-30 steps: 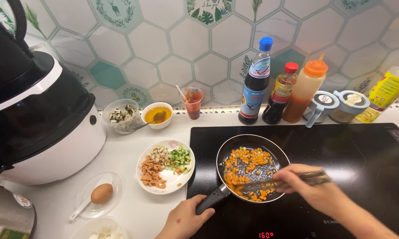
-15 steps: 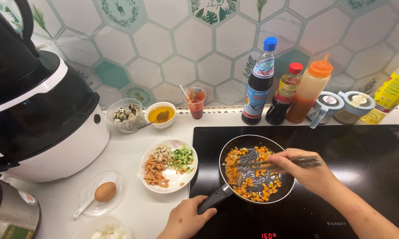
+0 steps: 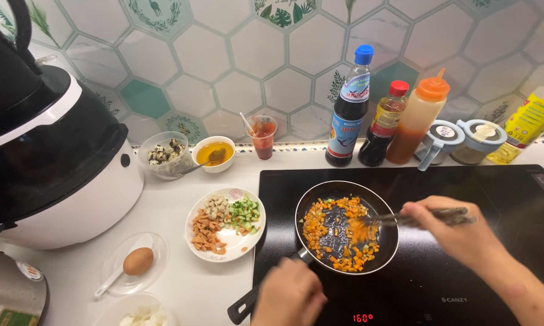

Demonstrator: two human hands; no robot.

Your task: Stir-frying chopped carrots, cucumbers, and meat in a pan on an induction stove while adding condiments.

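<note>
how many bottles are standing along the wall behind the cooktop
4. A tall dark bottle with a blue cap, a shorter dark bottle with a red cap, an orange squeeze bottle, and a yellow bottle at the right edge, partly cut off. More may stand beyond the frame.

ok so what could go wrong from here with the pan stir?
1. The diced carrot bits lie close to the rim of the frying pan; the right hand stirring with chopsticks could flick some onto the black cooktop.
2. The left hand grips the pan handle out over the counter edge; a bump might tip the pan.
3. The plate of chopped ingredients sits right beside the pan and may get knocked.
</note>
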